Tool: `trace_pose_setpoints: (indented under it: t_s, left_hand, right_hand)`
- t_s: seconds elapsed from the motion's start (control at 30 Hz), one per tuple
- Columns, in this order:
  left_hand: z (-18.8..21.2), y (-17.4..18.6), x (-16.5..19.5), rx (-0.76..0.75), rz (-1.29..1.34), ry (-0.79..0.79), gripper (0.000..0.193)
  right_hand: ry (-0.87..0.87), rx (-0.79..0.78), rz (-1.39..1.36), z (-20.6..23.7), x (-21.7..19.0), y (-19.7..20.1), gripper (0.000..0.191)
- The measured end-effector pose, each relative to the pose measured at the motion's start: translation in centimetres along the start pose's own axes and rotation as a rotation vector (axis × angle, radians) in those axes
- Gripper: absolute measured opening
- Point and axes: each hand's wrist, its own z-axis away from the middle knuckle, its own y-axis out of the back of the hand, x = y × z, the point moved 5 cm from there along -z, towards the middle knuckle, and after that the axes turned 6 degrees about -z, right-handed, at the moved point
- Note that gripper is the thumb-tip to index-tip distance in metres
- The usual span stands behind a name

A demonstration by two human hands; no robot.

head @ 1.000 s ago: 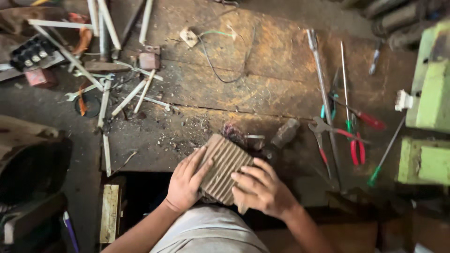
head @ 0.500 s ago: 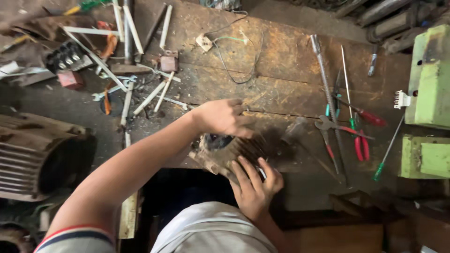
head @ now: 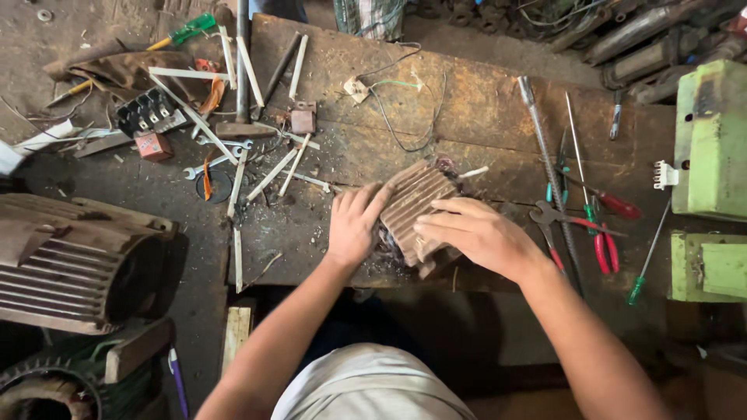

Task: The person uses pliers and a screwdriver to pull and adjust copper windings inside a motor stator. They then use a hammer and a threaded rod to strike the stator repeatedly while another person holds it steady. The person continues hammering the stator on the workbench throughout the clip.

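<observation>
Hands of the person grip a ribbed motor stator (head: 416,211), which lies near the front edge of the wooden workbench (head: 482,101), roughly at its middle. The left hand (head: 354,222) presses flat against the stator's left side, fingers extended and touching the ribbed casing. The right hand (head: 478,233) lies over the stator's right and near side, fingers partly curled across the ribs. Dark copper windings show at the stator's far end. Right of the stator lie red-handled pliers (head: 601,247), a red-handled screwdriver (head: 615,204) and a long steel rod (head: 548,167). Left of the stator, white strips (head: 272,173) and spanners (head: 222,144) are scattered. Further left stands a finned motor housing (head: 74,260).
</observation>
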Motion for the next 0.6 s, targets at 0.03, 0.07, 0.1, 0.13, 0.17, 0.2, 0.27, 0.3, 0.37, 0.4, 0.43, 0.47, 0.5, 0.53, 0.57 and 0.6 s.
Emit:
trace_pose_setpoints:
  t_s: [0.03,0.07,0.1,0.13,0.17,0.2,0.27,0.3,0.37,0.4,0.43,0.47,0.5,0.53,0.57,0.6]
  left_hand:
    - [0.2,0.2,0.3,0.009,0.000,-0.023,0.056]
    - [0.2,0.4,0.5,0.018,0.000,-0.042,0.055]
    - [0.0,0.6,0.5,0.026,0.001,-0.057,0.054]
    - [-0.4,0.8,0.6,0.037,-0.050,-0.135,0.053]
    - [-1.1,0.9,0.6,0.050,-0.103,-0.214,0.051]
    - [-1.7,0.8,0.8,0.062,-0.156,-0.295,0.050]
    - [-3.0,-0.3,1.2,-0.035,-0.134,-0.434,0.054]
    - [-3.6,-0.9,1.5,-0.086,-0.123,-0.500,0.055]
    - [-4.8,-2.3,2.2,-0.161,-0.101,-0.611,0.055]
    - [-5.6,-3.0,2.2,-0.197,-0.101,-0.668,0.056]
    - [-6.4,-3.5,2.2,-0.182,-0.114,-0.686,0.053]
    - [-7.0,-4.0,2.3,-0.171,-0.117,-0.703,0.050]
    - [-7.5,-4.5,2.4,-0.156,-0.119,-0.720,0.048]
    - [-8.4,-4.7,1.4,-0.163,-0.080,-0.620,0.041]
    - [-8.9,-4.6,-0.1,-0.168,-0.041,-0.522,0.034]
    - [-9.3,-4.4,-1.6,-0.177,-0.001,-0.429,0.027]
  right_hand:
    - [-0.005,0.010,-0.002,0.7,0.1,-0.4,0.052]
    - [-0.010,0.017,-0.005,1.3,-0.1,-1.0,0.053]
    - [-0.031,0.014,0.001,2.1,-0.6,-1.6,0.055]
    - [-0.050,0.011,0.007,2.7,-1.3,-2.5,0.059]
    - [-0.067,0.010,0.015,3.4,-2.2,-3.4,0.064]
    - [-0.124,0.113,0.029,4.1,-2.9,-3.9,0.062]
    - [-0.244,0.323,0.056,5.3,-4.3,-5.9,0.057]
    - [-0.309,0.420,0.087,5.9,-4.7,-6.8,0.053]
    - [-0.435,0.615,0.149,7.2,-5.1,-8.4,0.047]
    - [-0.453,0.635,0.140,7.6,-5.0,-9.2,0.047]
    - [-0.478,0.654,0.132,8.2,-4.9,-9.7,0.047]
    - [-0.511,0.665,0.124,8.6,-4.6,-10.0,0.047]
    - [-0.512,0.644,0.117,8.9,-4.4,-10.1,0.047]
    - [-0.507,0.628,0.111,9.3,-4.2,-9.9,0.048]
    - [-0.501,0.613,0.107,9.5,-4.0,-9.7,0.048]
    - [-0.485,0.616,0.103,9.8,-3.9,-9.3,0.048]
